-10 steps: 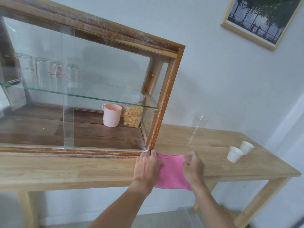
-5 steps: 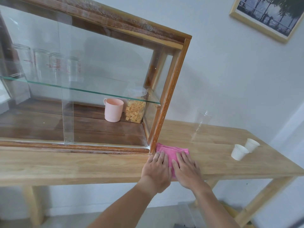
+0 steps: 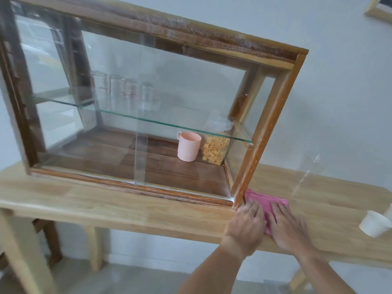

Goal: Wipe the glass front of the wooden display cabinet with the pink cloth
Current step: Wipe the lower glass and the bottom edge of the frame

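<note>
— Pink cloth [image 3: 267, 200]: where is it found?

— It is laid flat on the wooden table [image 3: 106, 205], near the front edge, just beside the lower right corner post of the wooden display cabinet [image 3: 267, 132]. It is pressed down by both hands.

— How are the hands held?

— The left hand [image 3: 246, 224] is spread flat, fingers straight, over the cloth's left part and the table. The right hand [image 3: 287, 225] is laid flat beside it on the cloth. Nothing is gripped by either; the cloth is only pressed.

— And further back?

— A white paper cup [image 3: 374, 225] is seen at the right edge of the table. Behind the glass front [image 3: 169, 85], a pink mug [image 3: 188, 146] and a jar of pasta [image 3: 216, 148] are set side by side on the cabinet floor. Clear measuring glasses [image 3: 123, 90] are lined up on the glass shelf [image 3: 148, 120] above.
</note>
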